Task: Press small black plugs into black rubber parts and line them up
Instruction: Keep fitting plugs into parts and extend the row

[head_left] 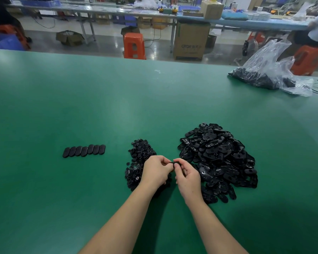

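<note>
- The left hand and the right hand met low over the green worktop, fingers of both curled around one black rubber part pinched between them.
- Only a small dark edge of that part showed between the fingertips; whether a plug sat in it could not be told.
- Directly under and beyond the left hand lay the pile of small black plugs, partly covered by the knuckles and wrist.
- Just to the right of the right hand spread the larger heap of black rubber parts, its near edge touching the wrist area.
- Well to the left of the left hand, a row of finished parts lay side by side, touching one another.
- Far beyond the right hand, a clear plastic bag holding more black pieces rested near the worktop's far edge.
</note>
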`<act>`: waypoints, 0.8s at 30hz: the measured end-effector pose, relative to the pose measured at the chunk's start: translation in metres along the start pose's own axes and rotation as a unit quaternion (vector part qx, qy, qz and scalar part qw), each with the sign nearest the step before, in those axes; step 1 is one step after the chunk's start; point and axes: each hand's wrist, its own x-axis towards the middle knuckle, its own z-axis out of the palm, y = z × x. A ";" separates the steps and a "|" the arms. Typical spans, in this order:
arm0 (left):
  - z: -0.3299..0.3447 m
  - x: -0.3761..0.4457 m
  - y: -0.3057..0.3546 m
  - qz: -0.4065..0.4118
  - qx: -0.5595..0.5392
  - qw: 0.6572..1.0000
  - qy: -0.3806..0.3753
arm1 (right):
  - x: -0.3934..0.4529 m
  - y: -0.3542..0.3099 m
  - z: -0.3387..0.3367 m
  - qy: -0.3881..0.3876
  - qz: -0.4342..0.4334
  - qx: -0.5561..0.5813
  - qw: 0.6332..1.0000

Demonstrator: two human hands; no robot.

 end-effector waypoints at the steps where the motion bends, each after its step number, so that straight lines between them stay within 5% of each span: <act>1: 0.000 0.000 0.001 0.000 0.000 1.000 0.003 | 0.000 0.000 0.000 -0.001 -0.002 -0.003 1.000; 24: -0.008 -0.001 0.000 -0.002 -0.035 0.998 -0.048 | 0.001 -0.001 -0.001 -0.024 -0.019 -0.053 0.998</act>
